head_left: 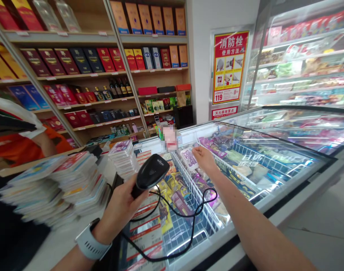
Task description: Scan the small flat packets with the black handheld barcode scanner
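My left hand (123, 205) is wrapped round the handle of a black barcode scanner (152, 171), its head tilted up to the right. The scanner's black cable (193, 215) loops across the freezer's glass top. My right hand (203, 157) reaches forward over the glass and pinches a flat purple-and-white card (189, 159) by its right edge. A stack of similar flat cards with purple print (123, 158) stands left of the scanner. Two larger, uneven stacks of plastic-sleeved cards (80, 180) are nearer my left arm.
Below the glass, wire baskets (185, 180) hold wrapped ice creams. Red-and-white price labels (145, 229) lie along the freezer's left side. A person in orange (52, 139) is at the far left. Boxed goods fill the shelves (88, 71) behind; a lit display fridge (307, 67) stands right.
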The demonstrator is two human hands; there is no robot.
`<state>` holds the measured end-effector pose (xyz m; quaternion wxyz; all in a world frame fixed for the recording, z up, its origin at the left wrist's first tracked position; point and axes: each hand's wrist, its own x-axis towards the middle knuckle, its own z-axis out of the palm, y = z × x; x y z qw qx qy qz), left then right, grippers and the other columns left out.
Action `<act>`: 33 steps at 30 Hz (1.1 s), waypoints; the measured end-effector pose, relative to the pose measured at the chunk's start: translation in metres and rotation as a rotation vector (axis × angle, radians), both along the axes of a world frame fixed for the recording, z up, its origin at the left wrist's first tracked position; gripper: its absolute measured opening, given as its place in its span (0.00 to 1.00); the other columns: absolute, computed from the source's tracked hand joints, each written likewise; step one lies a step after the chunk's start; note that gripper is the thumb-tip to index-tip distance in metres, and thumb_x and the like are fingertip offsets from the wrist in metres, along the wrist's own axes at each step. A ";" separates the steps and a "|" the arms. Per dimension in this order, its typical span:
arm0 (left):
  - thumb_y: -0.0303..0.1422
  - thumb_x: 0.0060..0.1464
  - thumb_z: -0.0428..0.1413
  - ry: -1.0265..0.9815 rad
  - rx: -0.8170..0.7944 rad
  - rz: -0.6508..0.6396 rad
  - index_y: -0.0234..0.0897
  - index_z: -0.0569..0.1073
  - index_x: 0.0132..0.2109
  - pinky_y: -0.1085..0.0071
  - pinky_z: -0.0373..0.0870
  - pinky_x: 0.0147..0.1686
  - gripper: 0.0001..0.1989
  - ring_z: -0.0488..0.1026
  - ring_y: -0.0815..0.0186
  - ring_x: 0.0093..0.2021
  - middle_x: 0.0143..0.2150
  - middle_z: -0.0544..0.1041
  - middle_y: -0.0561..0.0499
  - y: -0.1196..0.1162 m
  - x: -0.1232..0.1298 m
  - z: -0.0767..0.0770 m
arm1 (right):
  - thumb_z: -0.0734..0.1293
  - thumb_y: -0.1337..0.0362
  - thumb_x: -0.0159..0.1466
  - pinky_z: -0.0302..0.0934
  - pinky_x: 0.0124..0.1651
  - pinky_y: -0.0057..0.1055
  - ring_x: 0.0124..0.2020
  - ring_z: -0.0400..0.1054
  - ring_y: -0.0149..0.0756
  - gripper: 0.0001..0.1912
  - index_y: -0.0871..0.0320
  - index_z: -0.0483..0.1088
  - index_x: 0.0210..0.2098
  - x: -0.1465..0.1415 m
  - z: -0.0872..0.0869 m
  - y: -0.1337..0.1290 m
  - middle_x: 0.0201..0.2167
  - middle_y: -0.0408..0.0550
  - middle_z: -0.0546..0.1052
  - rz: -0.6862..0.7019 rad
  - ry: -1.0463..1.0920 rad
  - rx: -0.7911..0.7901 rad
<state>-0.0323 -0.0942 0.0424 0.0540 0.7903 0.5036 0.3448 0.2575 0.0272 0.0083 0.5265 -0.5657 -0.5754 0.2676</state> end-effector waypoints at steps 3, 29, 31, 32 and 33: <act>0.40 0.57 0.54 0.007 -0.002 0.000 0.35 0.72 0.49 0.72 0.70 0.38 0.17 0.75 0.62 0.38 0.40 0.79 0.48 -0.001 0.001 0.001 | 0.63 0.61 0.57 0.62 0.22 0.27 0.23 0.69 0.33 0.17 0.58 0.69 0.46 -0.003 -0.001 0.000 0.30 0.45 0.77 0.118 0.159 -0.099; 0.39 0.55 0.55 0.017 -0.038 0.028 0.34 0.73 0.43 0.71 0.69 0.37 0.14 0.75 0.62 0.35 0.35 0.79 0.50 0.000 0.003 0.001 | 0.69 0.58 0.54 0.72 0.37 0.38 0.30 0.74 0.38 0.16 0.56 0.74 0.41 -0.013 0.005 -0.004 0.32 0.47 0.78 0.136 0.302 0.176; 0.39 0.55 0.55 0.016 -0.041 0.023 0.35 0.73 0.45 0.71 0.69 0.37 0.15 0.75 0.62 0.36 0.37 0.79 0.50 0.000 0.003 0.000 | 0.68 0.58 0.54 0.71 0.36 0.38 0.30 0.74 0.39 0.16 0.55 0.74 0.41 -0.011 0.003 -0.003 0.33 0.48 0.78 0.103 0.259 0.173; 0.40 0.55 0.55 0.015 -0.044 0.020 0.35 0.73 0.45 0.71 0.69 0.38 0.15 0.75 0.62 0.36 0.37 0.79 0.49 0.000 0.002 -0.001 | 0.68 0.58 0.54 0.70 0.36 0.37 0.31 0.74 0.39 0.16 0.55 0.75 0.42 -0.010 0.003 -0.002 0.34 0.48 0.79 0.084 0.238 0.169; 0.40 0.55 0.55 0.014 -0.047 0.019 0.35 0.73 0.46 0.71 0.69 0.38 0.15 0.75 0.62 0.37 0.38 0.79 0.49 0.000 0.001 -0.002 | 0.68 0.58 0.55 0.70 0.35 0.37 0.31 0.74 0.39 0.16 0.55 0.75 0.42 -0.008 0.002 -0.002 0.34 0.48 0.79 0.066 0.222 0.164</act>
